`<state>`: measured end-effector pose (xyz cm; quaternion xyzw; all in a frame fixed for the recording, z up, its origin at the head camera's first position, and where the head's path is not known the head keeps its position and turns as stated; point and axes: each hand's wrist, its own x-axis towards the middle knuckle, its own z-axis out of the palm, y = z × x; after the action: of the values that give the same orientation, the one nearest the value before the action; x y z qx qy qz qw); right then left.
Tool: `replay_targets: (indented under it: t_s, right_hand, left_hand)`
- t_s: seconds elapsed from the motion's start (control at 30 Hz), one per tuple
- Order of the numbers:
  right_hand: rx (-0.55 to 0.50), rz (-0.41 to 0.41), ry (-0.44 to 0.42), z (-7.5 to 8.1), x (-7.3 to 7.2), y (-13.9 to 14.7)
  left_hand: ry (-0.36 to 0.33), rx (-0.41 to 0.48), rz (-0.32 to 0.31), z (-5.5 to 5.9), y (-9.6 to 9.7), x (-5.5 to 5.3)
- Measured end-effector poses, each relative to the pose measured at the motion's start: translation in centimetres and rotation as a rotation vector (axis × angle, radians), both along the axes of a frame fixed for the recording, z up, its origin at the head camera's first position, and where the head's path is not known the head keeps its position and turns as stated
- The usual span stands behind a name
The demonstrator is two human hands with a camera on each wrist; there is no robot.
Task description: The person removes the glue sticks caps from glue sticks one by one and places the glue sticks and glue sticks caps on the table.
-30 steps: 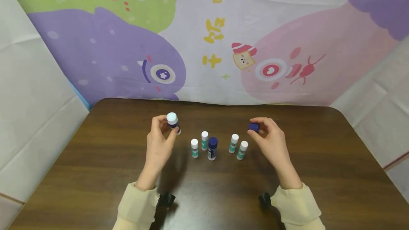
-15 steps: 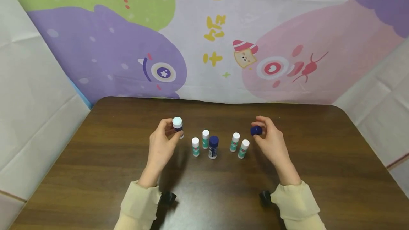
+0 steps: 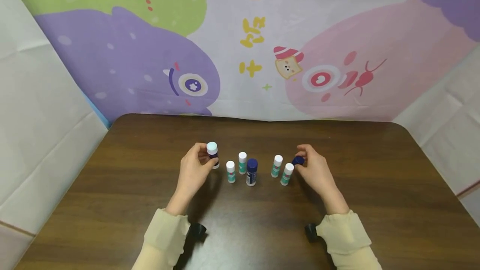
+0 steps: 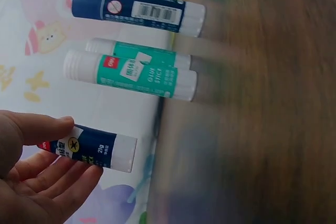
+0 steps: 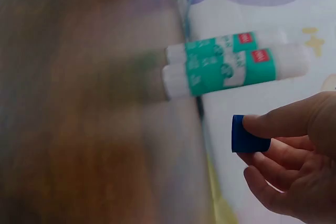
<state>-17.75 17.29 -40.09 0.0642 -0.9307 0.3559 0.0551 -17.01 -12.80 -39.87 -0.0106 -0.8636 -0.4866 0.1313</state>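
Observation:
My left hand (image 3: 196,169) grips a navy glue stick (image 4: 89,148) between thumb and fingers. Its cap is off, so the white top (image 3: 212,148) shows in the head view. On the other side, my right hand (image 3: 316,169) pinches a navy cap (image 5: 250,135) by its sides, close beside a green-and-white glue stick (image 3: 287,174). Another green glue stick (image 3: 276,166) stands just behind that one. Nearest my left hand are two more green glue sticks, a front one (image 3: 231,172) and a rear one (image 3: 242,163). Between the pairs stands a capped navy glue stick (image 3: 251,172).
All the standing glue sticks are upright on a dark brown wooden table (image 3: 255,228). A cartoon-printed cloth (image 3: 247,95) hangs behind the table's far edge, and pale cloth (image 3: 41,107) flanks the left side. Black wrist cameras sit below both cuffs.
My left hand has moved right and nearer with the uncapped navy glue stick. My right hand has lowered the navy cap toward the table, beside the right pair of green sticks.

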Motion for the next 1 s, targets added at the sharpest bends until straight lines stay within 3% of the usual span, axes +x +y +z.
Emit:
replay_targets:
  t_s: [0.57,0.8,1.0]
  right_hand:
    - [0.117,-0.007,-0.064,-1.2,-0.5,0.3]
    - [0.163,-0.012,-0.146,-1.3,-0.5,0.6]
    - [0.154,-0.005,-0.164,-1.2,-0.5,0.7]
  left_hand:
    - [-0.041,-0.055,0.020,-1.8,0.0,-0.4]
    - [-0.052,-0.071,0.027,-2.0,0.1,-0.3]
    - [-0.047,-0.083,0.031,-2.0,0.2,-0.5]
